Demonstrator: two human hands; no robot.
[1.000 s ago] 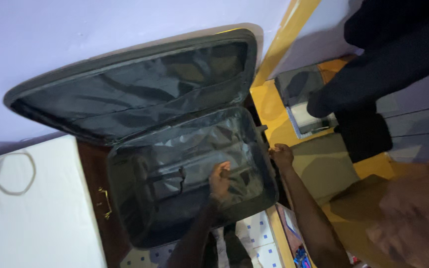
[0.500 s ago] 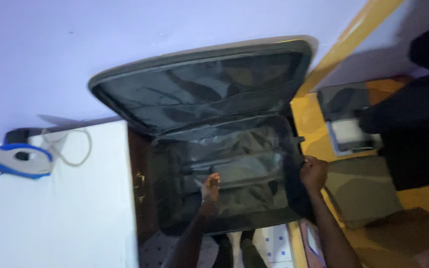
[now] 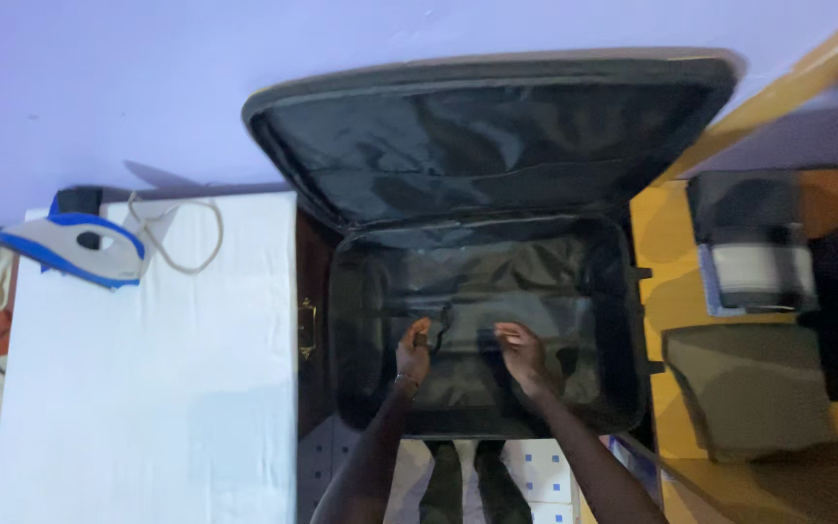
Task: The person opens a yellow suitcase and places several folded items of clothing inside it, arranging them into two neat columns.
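A dark soft suitcase (image 3: 370,330) lies open before me, its lid (image 3: 497,136) propped up against the pale wall. The inside is lined with shiny dark fabric and holds packing straps. My left hand (image 3: 413,349) is inside, fingers pinched on a strap buckle near the middle. My right hand (image 3: 522,353) is also inside, a little to the right, fingers curled down onto the lining and strap. Whether the right hand grips the strap I cannot tell.
A white-covered surface (image 3: 147,388) lies to the left, with a blue and white clothes iron (image 3: 75,247) and its cord at the far end. A dark wooden cabinet with a brass handle (image 3: 307,328) sits between. Yellow furniture (image 3: 666,281) stands right. My legs show below.
The view has swung left, bringing the iron into sight. My right hand has left the suitcase's right rim and moved inside beside my left hand.
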